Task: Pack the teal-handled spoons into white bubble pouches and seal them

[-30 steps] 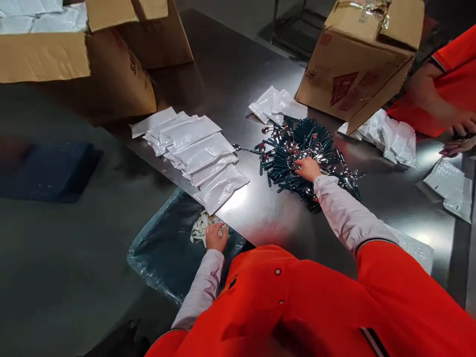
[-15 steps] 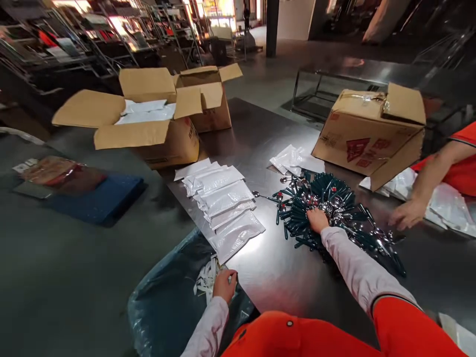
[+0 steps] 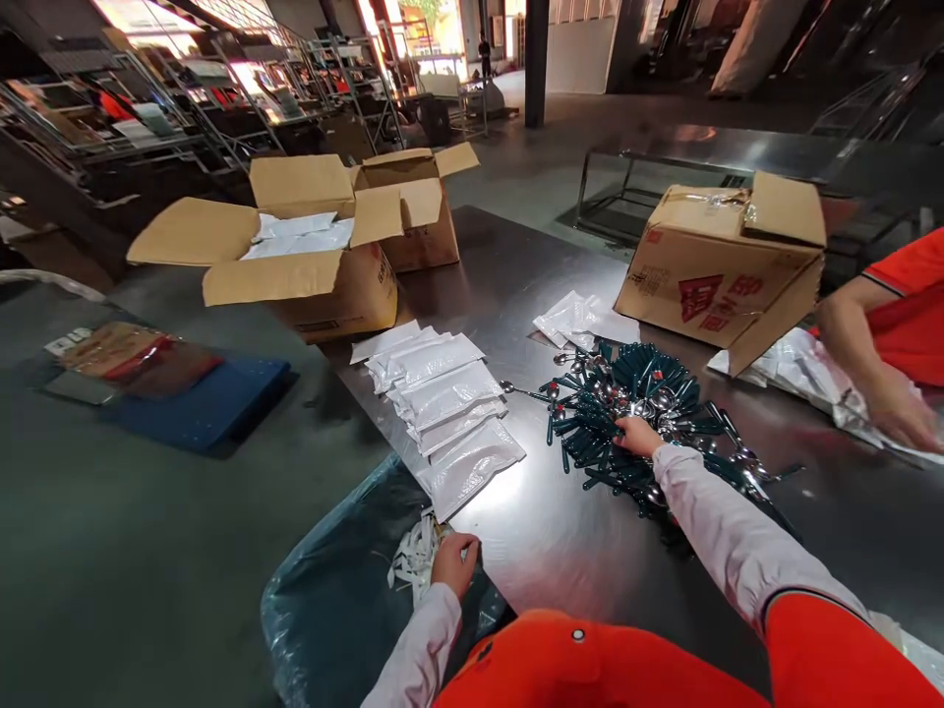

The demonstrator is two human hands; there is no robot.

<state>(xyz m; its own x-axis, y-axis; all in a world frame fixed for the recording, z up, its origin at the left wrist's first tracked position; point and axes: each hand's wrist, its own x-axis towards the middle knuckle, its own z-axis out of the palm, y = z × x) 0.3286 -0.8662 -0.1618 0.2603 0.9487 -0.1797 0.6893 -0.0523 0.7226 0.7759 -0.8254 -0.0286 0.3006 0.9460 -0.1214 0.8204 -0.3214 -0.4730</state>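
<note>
A heap of spoons (image 3: 649, 379) with dark green handles and shiny metal bowls is spread over the steel table. My right hand (image 3: 638, 436) reaches into its near side, fingers closed on a spoon handle. By the table's near edge, my left hand (image 3: 455, 562) is curled with thumb and fingers together; anything inside it is hidden. White strips (image 3: 417, 551) lie beside it, at the top of a bin lined with a dark plastic bag (image 3: 324, 610). Left of the spoons, several white padded mailers (image 3: 449, 388) overlap in a row.
Open cardboard boxes (image 3: 361, 285) stand at the table's far left, one holding white packets. Another carton (image 3: 719, 275) sits tilted at the right. Beside it, a co-worker's hand (image 3: 904, 408) is over more white packets (image 3: 811, 379). A blue platform (image 3: 199, 403) is on the floor.
My right hand has shifted slightly right among the spoons. My left hand stays near the bin, slightly further right. The co-worker's hand has moved right, away from the spoons, onto the white packets.
</note>
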